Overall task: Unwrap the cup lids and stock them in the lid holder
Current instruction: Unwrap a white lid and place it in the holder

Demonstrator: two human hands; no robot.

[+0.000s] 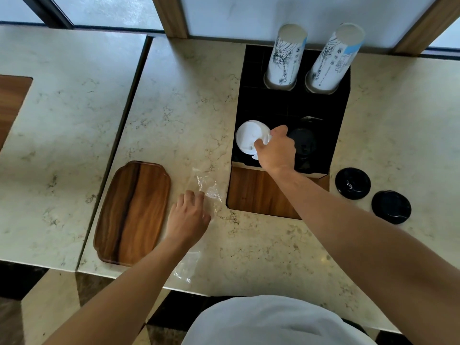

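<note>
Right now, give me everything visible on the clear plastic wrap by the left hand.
The plastic wrap is thin, transparent film, crinkled and glinting, lying flat and empty on the marble counter between the wooden tray and the recessed lid holder. The left hand rests on it, fingers curled over its upper part. A further stretch trails under the forearm toward the counter's near edge. No lids show inside it.

No text, brand or number is legible. The two stacks of paper cups point(286, 54) standing in the black holder point(291, 108) near the table's far edge carry dark line drawings and small printed marks, too blurred to make out.
</note>
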